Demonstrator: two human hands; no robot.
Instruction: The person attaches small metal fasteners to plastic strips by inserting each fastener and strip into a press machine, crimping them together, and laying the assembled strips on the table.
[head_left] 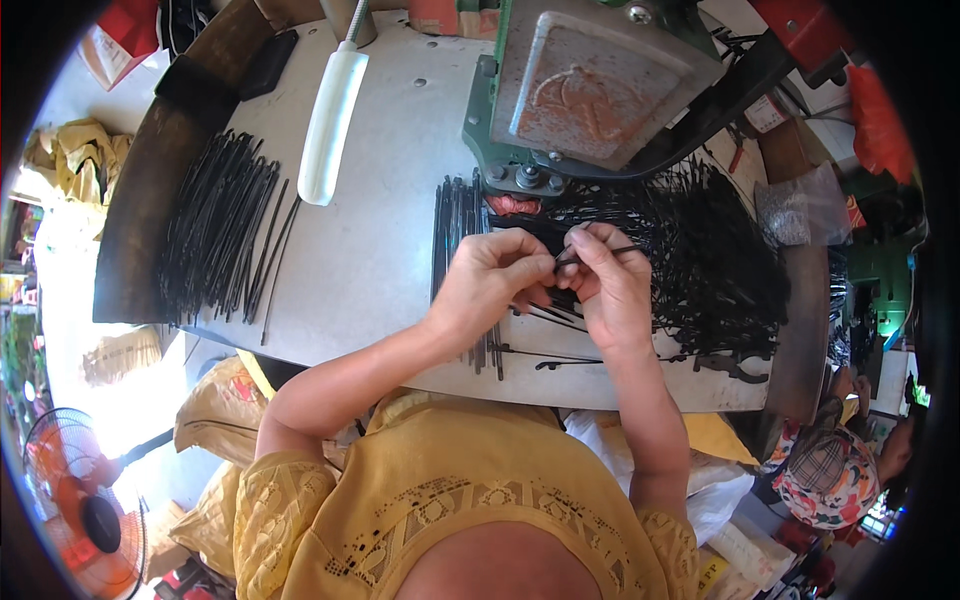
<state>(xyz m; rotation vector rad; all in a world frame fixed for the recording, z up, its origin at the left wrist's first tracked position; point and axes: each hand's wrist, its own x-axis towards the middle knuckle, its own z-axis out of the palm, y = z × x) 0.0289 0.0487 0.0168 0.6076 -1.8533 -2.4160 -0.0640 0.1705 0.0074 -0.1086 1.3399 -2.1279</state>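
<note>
Close together over the middle of the table, my two hands meet at one thin black strip (pixel 626 249). Thumb and fingers of my right hand (pixel 615 290) pinch it, and its end sticks out to the right. My left hand (pixel 490 270) is closed at the strip's other end, where the fingers hide the exact grip. Beneath the left hand lies a row of straight black strips (pixel 453 215). To the right spreads a large tangled heap of black strips (pixel 715 240). A few loose pieces (pixel 560 357) lie near the table's front edge.
A green machine (pixel 610 85) with a rusty plate stands just beyond my hands. Another bundle of black strips (pixel 215 230) lies at the left by the table's raised rim (pixel 130 230). A white-sleeved lever (pixel 333 130) hangs over the table (pixel 370 260). A fan (pixel 95 510) stands lower left.
</note>
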